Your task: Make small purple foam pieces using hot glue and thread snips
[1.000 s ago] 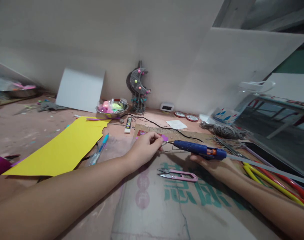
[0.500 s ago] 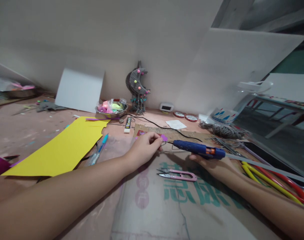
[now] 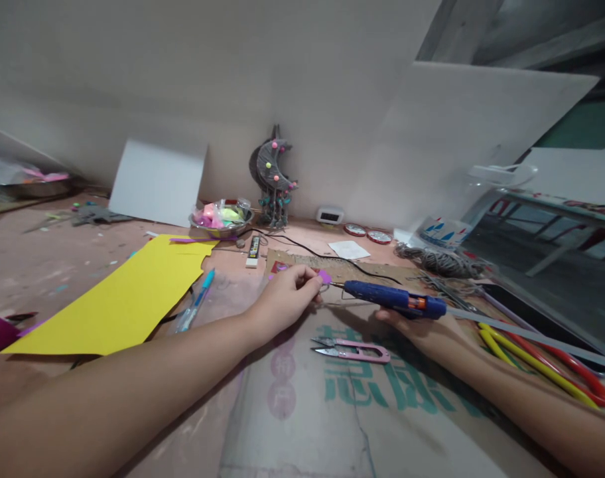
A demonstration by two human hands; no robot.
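Fingers of the left hand pinch a small purple piece at the middle of the desk, holding it just above a strip of brown cardboard. The right hand wraps from below around the handle of a blue glue gun, which lies nearly level with its thin metal tip pointing left, right at the purple piece; whether the tip touches it is too fine to tell. A black cord runs from the gun's area back toward the rear edge of the desk. Just nearer the person, between the two forearms, pink thread snips lie flat on a printed cardboard sheet with green lettering. Toward the left side of the desk lies a large yellow sheet, with a blue pen along its right edge. Near the rear edge stand a metal bowl of bright coloured scraps and, beside it, a grey crescent-moon ornament dotted with beads. A coil of grey twine sits toward the right rear, and red and yellow tubes lie at the right edge, close to the right forearm. A white board leans against the wall behind the yellow sheet.
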